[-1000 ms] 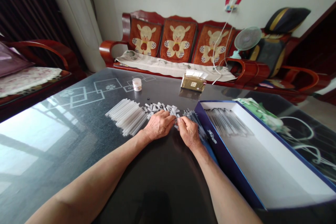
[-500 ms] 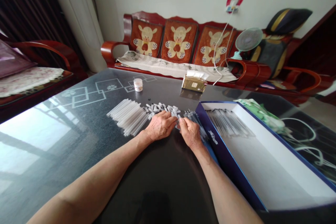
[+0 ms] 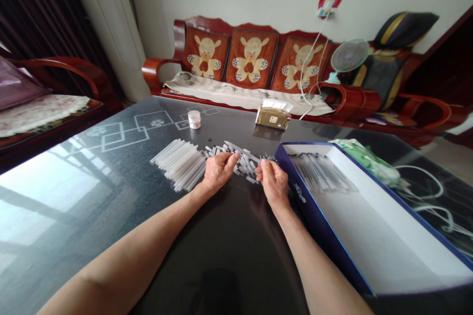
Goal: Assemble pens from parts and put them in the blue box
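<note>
My right hand [image 3: 274, 182] is closed, with a slim translucent pen [image 3: 242, 151] pinched between thumb and fingers, its tip angled to the upper left. My left hand [image 3: 219, 171] has thumb and fingers pressed together; whatever is in them, if anything, is hidden. Between and behind the hands lies a loose pile of small pen caps [image 3: 244, 165], clear with grey and black. Left of my left hand, many frosted pen barrels [image 3: 179, 161] lie side by side. Thin dark refills [image 3: 268, 156] show just behind my right hand, partly covered by it.
A blue box [image 3: 321, 221] with a white inside stands at the right, with a row of pens [image 3: 321, 172] at its far end. Beyond are a white jar [image 3: 194, 120], a tissue pack [image 3: 273, 117], a green plastic bag [image 3: 365, 157] and a white cable [image 3: 439, 211].
My hands have moved apart, the left one slightly left, the right one slightly right. A translucent pen now shows clearly in my right hand, pointing up and left.
</note>
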The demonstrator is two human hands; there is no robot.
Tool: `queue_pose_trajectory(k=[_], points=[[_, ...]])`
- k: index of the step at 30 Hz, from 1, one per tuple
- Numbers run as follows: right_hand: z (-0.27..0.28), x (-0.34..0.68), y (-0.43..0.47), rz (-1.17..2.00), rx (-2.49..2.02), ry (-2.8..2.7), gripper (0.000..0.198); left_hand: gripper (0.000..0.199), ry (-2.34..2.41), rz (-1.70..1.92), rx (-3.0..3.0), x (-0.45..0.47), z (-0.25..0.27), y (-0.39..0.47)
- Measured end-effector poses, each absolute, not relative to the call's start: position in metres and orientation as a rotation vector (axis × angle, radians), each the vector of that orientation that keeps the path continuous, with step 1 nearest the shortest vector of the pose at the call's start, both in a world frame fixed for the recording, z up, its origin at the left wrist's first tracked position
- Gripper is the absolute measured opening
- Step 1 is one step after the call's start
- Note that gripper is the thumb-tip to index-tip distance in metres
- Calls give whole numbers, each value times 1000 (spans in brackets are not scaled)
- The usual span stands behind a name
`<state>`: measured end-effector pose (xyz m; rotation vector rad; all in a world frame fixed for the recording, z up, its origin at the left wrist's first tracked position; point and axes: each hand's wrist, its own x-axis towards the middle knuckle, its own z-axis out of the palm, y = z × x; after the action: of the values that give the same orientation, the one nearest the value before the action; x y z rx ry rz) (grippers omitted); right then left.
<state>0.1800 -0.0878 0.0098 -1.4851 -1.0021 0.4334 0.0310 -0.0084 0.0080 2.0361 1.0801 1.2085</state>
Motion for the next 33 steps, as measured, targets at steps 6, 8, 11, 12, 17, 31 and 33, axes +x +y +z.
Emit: queue_pose_trajectory(k=[6,8,11,12,17,31,33], points=[[10,163,-94,447,-1483,-1467,31,32,750,1116,1149,35,14,1],[11,161,-96,280,-1492,-1628,29,36,659,1069,970,35,19,1],[12,166,-97,10,-1643,-1726,22,44,631,1065,960,35,24,0],[12,168,-97,-53,-1722,-1746,20,45,649,1074,1006,35,24,0],[6,174,-98,-183,-1944,-1892,16,41,799,1104,1408,37,11,2],[-5,179,-74,785,-1187,-682,40,31,825,1091,2388,33,3,-11],[-6,179,-73,859,-1088,-579,41,30,770,1074,2452,34,1,-12]])
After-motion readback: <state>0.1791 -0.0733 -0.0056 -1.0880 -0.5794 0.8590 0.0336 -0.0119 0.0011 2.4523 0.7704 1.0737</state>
